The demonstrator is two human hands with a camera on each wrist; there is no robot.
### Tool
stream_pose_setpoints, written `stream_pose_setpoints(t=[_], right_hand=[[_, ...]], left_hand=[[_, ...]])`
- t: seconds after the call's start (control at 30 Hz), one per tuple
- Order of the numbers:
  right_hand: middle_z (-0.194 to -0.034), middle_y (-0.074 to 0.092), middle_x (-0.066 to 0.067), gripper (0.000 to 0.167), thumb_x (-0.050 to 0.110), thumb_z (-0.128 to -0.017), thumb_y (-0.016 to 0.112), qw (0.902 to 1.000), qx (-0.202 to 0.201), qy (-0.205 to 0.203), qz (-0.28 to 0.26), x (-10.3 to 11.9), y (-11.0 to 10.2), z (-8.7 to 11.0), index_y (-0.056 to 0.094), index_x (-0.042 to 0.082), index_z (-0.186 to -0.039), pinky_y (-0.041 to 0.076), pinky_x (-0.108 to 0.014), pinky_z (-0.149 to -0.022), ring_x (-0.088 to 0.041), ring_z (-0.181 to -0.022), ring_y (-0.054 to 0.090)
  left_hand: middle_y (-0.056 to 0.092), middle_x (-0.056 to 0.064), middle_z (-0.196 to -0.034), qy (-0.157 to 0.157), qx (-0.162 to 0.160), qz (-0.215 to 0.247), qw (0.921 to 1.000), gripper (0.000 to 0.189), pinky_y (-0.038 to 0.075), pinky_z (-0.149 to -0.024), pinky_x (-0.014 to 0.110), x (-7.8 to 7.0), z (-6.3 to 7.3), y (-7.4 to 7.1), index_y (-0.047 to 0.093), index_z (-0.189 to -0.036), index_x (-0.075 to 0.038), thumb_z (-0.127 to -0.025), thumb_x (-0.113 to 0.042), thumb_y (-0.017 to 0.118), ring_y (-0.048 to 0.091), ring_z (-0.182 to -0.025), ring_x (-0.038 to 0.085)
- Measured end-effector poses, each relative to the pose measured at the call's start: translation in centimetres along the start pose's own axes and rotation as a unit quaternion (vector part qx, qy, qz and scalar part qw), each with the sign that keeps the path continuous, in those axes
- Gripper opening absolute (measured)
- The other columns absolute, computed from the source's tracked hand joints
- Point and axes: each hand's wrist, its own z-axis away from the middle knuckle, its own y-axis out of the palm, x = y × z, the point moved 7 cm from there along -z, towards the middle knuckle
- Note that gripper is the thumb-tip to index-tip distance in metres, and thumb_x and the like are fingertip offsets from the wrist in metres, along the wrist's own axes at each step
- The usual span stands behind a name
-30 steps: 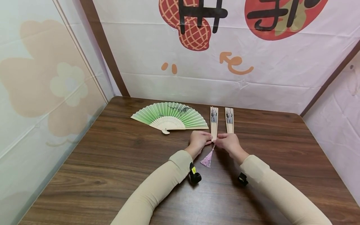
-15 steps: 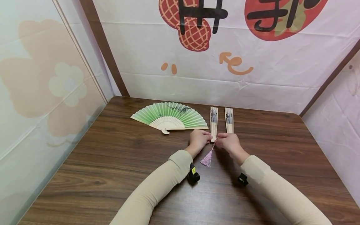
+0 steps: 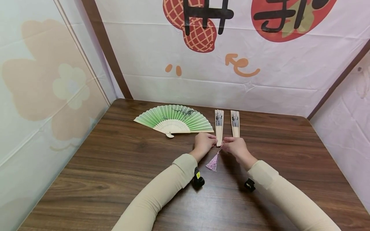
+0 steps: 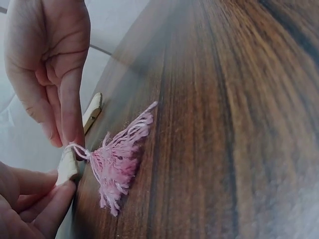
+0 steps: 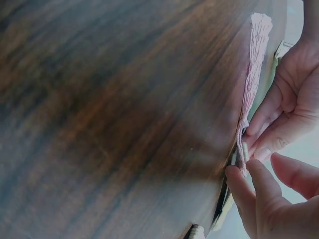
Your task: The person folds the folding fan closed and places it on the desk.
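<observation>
A folded fan (image 3: 219, 126) lies on the table with its base end toward me. My left hand (image 3: 204, 143) pinches that base end between thumb and fingers, as the left wrist view shows. At the same end my right hand (image 3: 236, 148) has its fingertips on the cord (image 5: 240, 147) of a pink tassel (image 4: 119, 164), pinching it close beside the fan. The tassel lies spread on the wood below both hands. Just to the right lies a second folded fan (image 3: 235, 122), its lower end hidden behind my right hand.
A green fan (image 3: 179, 118) lies spread on the table (image 3: 124, 179), left of the folded ones. White printed cloth (image 3: 190, 86) stands along the table's back edge, with more cloth at both sides. Black wrist cameras hang under both sleeves.
The folded fan between my hands has shifted very slightly left and toward me. Both hands keep nearly the same place, and the tassel and other fans stay put.
</observation>
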Motion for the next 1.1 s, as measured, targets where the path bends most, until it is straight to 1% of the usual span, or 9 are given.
stream_pose_setpoints(t=[0.33, 0.43, 0.53, 0.6, 0.73, 0.8, 0.97, 1.03, 1.1], right_hand=[[-0.13, 0.06, -0.031, 0.047, -0.003, -0.088, 0.061, 0.9998, 0.009, -0.013, 0.008, 0.2, -0.3, 0.8, 0.054, -0.014, -0.133, 0.056, -0.014, -0.069, -0.004, -0.08, 0.062], [-0.134, 0.057, -0.031, 0.049, -0.001, -0.089, 0.062, 0.9998, 0.004, -0.016, 0.008, 0.4, -0.4, 1.3, 0.052, -0.013, -0.135, 0.057, -0.015, -0.074, -0.009, -0.09, 0.064], [-0.138, 0.054, -0.03, 0.049, 0.001, -0.092, 0.062, 0.9996, 0.002, -0.023, -0.019, 0.9, -0.1, 1.6, 0.05, -0.011, -0.138, 0.06, -0.018, -0.085, -0.015, -0.105, 0.064], [-0.14, 0.054, -0.029, 0.05, 0.003, -0.093, 0.062, 0.9985, 0.006, -0.026, -0.047, 1.3, 0.2, 1.7, 0.049, -0.01, -0.139, 0.059, -0.018, -0.088, -0.012, -0.106, 0.064], [-0.142, 0.052, -0.028, 0.047, 0.003, -0.096, 0.059, 0.9918, 0.03, -0.015, -0.123, 2.0, 1.5, 1.8, 0.048, -0.01, -0.14, 0.058, -0.021, -0.095, -0.004, -0.097, 0.065], [-0.142, 0.053, -0.028, 0.047, 0.002, -0.097, 0.058, 0.9852, 0.047, -0.003, -0.165, 2.1, 2.4, 1.7, 0.046, -0.011, -0.141, 0.056, -0.026, -0.101, -0.004, -0.097, 0.065], [-0.124, 0.065, -0.02, 0.046, 0.001, -0.098, 0.054, 0.9678, 0.087, 0.022, -0.235, 2.1, 4.8, 1.1, 0.043, -0.015, -0.14, 0.049, -0.038, -0.112, -0.021, -0.112, 0.066], [-0.121, 0.066, -0.018, 0.044, 0.0, -0.099, 0.052, 0.9619, 0.1, 0.033, -0.252, 2.1, 5.8, 1.0, 0.043, -0.016, -0.139, 0.048, -0.04, -0.113, -0.029, -0.121, 0.063], [-0.125, 0.063, -0.024, 0.042, 0.0, -0.1, 0.05, 0.9558, 0.115, 0.043, -0.267, 2.2, 6.8, 0.9, 0.043, -0.017, -0.138, 0.047, -0.041, -0.114, -0.036, -0.129, 0.056]], left_hand=[[0.077, 0.012, -0.079, -0.003, -0.001, 0.017, 0.9998, 0.007, 0.048, -0.048, 0.008, 0.1, -0.1, 0.3, 0.08, -0.088, -0.001, -0.085, -0.005, 0.075, 0.054, -0.051, -0.001], [0.077, 0.01, -0.081, 0.0, 0.001, 0.018, 0.9998, 0.007, 0.047, -0.05, 0.009, 0.3, -0.1, 0.2, 0.08, -0.089, -0.003, -0.085, -0.007, 0.075, 0.056, -0.055, 0.001], [0.078, 0.009, -0.086, 0.011, -0.001, 0.011, 0.9999, 0.009, 0.044, -0.053, 0.009, 0.4, -0.2, -0.2, 0.081, -0.091, -0.005, -0.085, -0.01, 0.076, 0.058, -0.065, 0.003], [0.078, 0.008, -0.091, 0.022, -0.004, 0.01, 0.9997, 0.012, 0.043, -0.056, 0.01, 0.3, -0.3, -0.6, 0.08, -0.095, -0.005, -0.085, -0.011, 0.076, 0.059, -0.072, 0.006], [0.077, 0.009, -0.101, 0.036, -0.009, 0.032, 0.9988, 0.018, 0.049, -0.064, 0.011, 0.6, -0.6, -1.9, 0.079, -0.102, -0.005, -0.086, -0.012, 0.077, 0.066, -0.086, 0.013], [0.077, 0.009, -0.105, 0.035, -0.013, 0.044, 0.9983, 0.021, 0.054, -0.071, 0.015, 0.9, -0.9, -2.7, 0.078, -0.105, -0.005, -0.086, -0.014, 0.077, 0.068, -0.097, 0.017], [0.074, 0.012, -0.114, 0.02, -0.032, 0.085, 0.9957, 0.028, 0.06, -0.084, 0.024, 1.7, -1.5, -5.5, 0.075, -0.112, -0.003, -0.087, -0.014, 0.076, 0.069, -0.106, 0.022], [0.073, 0.015, -0.116, 0.011, -0.038, 0.116, 0.9924, 0.029, 0.06, -0.085, 0.023, 2.1, -1.8, -6.8, 0.073, -0.114, -0.001, -0.087, -0.012, 0.075, 0.07, -0.101, 0.02], [0.072, 0.017, -0.117, 0.007, -0.043, 0.15, 0.9878, 0.031, 0.06, -0.082, 0.02, 2.4, -2.2, -8.1, 0.071, -0.116, 0.003, -0.088, -0.01, 0.074, 0.071, -0.094, 0.016]])
